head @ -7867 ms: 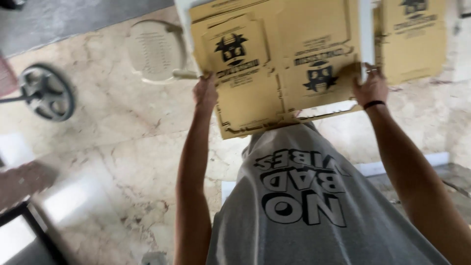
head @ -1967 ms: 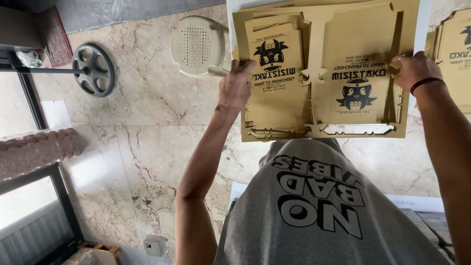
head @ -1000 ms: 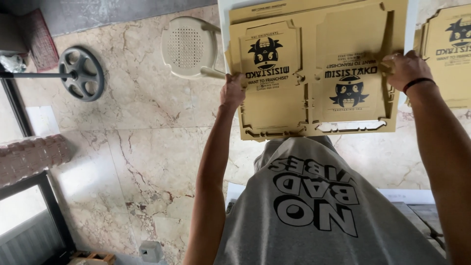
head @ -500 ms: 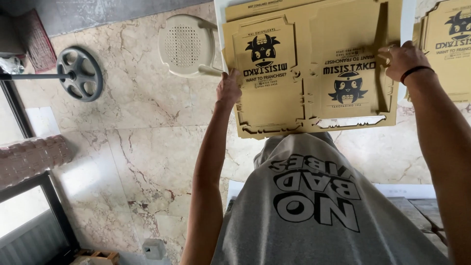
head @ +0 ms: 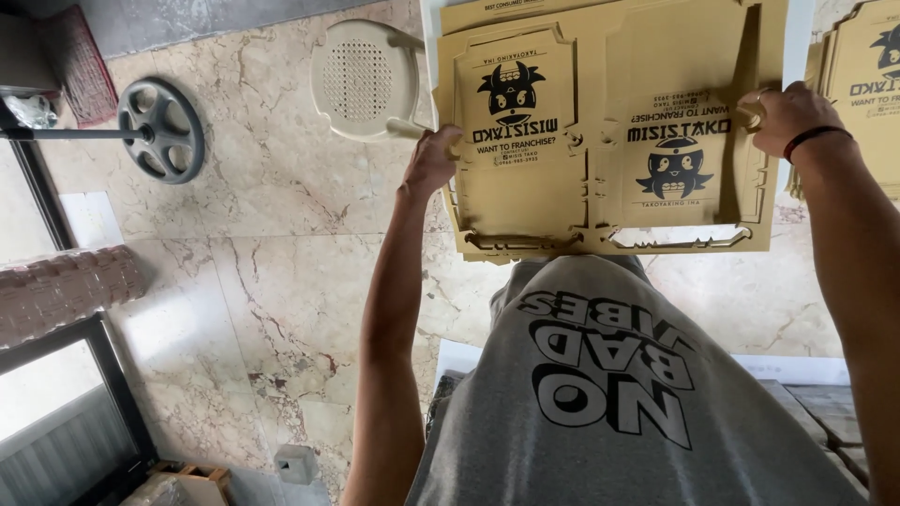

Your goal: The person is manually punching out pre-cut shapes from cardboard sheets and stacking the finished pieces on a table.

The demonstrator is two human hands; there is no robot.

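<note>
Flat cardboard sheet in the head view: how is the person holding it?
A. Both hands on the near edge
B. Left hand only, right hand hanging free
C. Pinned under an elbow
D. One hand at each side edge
D. The left hand grips the left edge of the die-cut cardboard sheet and the right hand grips its right edge, over a white table.

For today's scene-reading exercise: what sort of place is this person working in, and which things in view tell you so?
Probably a home or small shop's back area used for packaging work: a marbled tile floor, a plastic chair, a barbell weight plate, and flat printed cardboard box blanks held by the left hand and right hand.
</note>
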